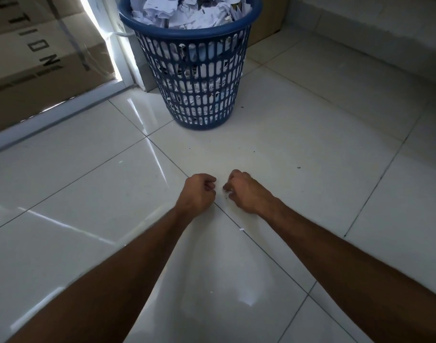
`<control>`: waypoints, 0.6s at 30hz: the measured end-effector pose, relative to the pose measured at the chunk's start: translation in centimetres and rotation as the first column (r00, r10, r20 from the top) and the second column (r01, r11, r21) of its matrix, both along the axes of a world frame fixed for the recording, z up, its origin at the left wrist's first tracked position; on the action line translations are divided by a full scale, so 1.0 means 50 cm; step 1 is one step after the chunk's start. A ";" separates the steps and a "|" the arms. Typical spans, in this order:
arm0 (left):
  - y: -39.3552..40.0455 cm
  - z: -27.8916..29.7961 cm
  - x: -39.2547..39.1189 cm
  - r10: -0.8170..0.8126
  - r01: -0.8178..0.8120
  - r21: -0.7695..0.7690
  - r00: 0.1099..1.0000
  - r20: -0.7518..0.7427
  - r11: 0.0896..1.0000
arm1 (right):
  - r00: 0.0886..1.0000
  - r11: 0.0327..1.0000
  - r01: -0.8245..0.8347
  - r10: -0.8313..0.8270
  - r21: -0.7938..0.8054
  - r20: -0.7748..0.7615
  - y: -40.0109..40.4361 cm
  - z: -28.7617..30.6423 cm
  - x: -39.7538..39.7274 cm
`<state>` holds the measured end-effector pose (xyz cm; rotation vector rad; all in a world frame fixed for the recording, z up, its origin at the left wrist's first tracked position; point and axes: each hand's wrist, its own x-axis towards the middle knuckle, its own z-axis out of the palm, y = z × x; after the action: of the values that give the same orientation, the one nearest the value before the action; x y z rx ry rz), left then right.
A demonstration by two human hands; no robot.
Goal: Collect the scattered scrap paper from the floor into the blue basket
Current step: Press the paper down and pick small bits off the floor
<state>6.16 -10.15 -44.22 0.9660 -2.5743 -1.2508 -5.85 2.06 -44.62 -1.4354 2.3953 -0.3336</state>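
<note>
down low, two bare arms are stretched out over the shiny white tiled floor [298,134]. the left hand [198,194] is curled into a loose fist, and nothing can be seen held in it. the right hand [244,191] is curled too, just beside the left one, with its fingertips [227,187] bent down close to the floor. a tiny white bit of scrap paper [228,192] is seen right at those fingertips, but it cannot be told if it is pinched or only touched. another small white paper crumb [241,229] is left on the floor nearer, on the dark line between two tiles. a few dark specks are dotted around the tiles.

far from the hands, at the top middle, the round blue plastic basket with slotted walls [194,78] is stood upright on the floor. it is filled to the top with crumpled white paper [187,11], which is also seen through the slots. to the far left, a big brown cardboard box with black letters [38,50] is seen behind a pale frame [51,115]. a low pale step [360,28] is seen at the far right.
</note>
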 end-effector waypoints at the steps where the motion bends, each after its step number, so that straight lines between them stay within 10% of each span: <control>1: -0.005 -0.001 0.006 0.009 -0.009 0.001 1.000 0.000 1.000 | 0.999 1.000 -0.017 0.017 0.013 -0.027 -0.004 0.000 0.000; 12: -0.002 0.005 0.018 -0.044 0.046 -0.034 0.998 0.052 0.998 | 0.998 0.990 0.021 -0.012 0.140 -0.068 -0.031 0.010 -0.001; 18: -0.011 0.021 0.008 -0.055 0.057 -0.048 0.998 0.039 0.997 | 0.975 0.978 0.205 -0.201 -0.041 0.093 -0.012 0.022 -0.022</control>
<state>6.59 -10.71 -43.16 0.9235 -2.6649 -1.1876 -6.97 1.48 -43.54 -1.1710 2.4814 -0.4994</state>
